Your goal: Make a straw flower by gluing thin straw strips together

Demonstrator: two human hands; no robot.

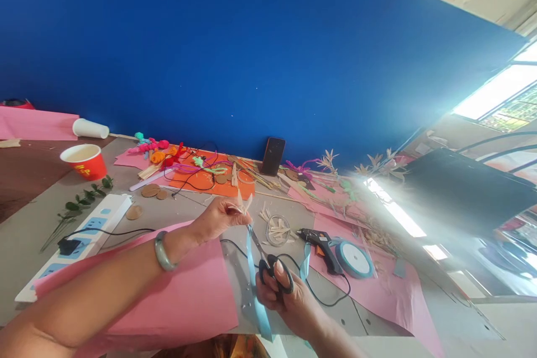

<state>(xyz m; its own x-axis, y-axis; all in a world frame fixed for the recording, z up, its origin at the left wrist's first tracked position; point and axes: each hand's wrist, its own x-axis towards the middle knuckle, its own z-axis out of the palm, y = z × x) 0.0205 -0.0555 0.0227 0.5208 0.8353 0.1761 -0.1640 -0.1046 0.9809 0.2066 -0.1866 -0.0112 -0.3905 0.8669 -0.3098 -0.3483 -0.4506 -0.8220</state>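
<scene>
We pinch a pale petalled piece in our left hand, blue ribbon hanging below. Our right hand grips black-handled scissors.

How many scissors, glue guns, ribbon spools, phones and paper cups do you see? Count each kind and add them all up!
Black-handled metal scissors: 1
Black pistol-shaped glue gun: 1
Round blue-and-white ribbon spool: 1
Black rectangular phone: 1
Paper cups: 2, one red cup standing, one white cup lying down
Total: 6
</scene>
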